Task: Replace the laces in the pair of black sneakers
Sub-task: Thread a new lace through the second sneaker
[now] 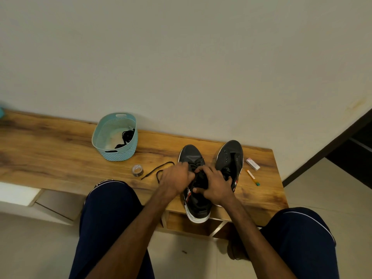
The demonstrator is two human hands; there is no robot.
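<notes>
- Head view: the left sneaker (191,155) and the right sneaker (231,153) stand side by side on the wooden worktop (60,158), toes pointing far.
- The left hand (177,178) has its grip closed, fingers curled on the black lace (159,171) at the left sneaker's eyelets (the loose end trails left across the worktop).
- The right hand (216,189) has its grip clamped on the same sneaker, fingers over the tongue, thumb at the opening.
- Far left, a teal basket (104,135) holds dark laces (126,136); a tape roll (137,170) lies nearer.
</notes>
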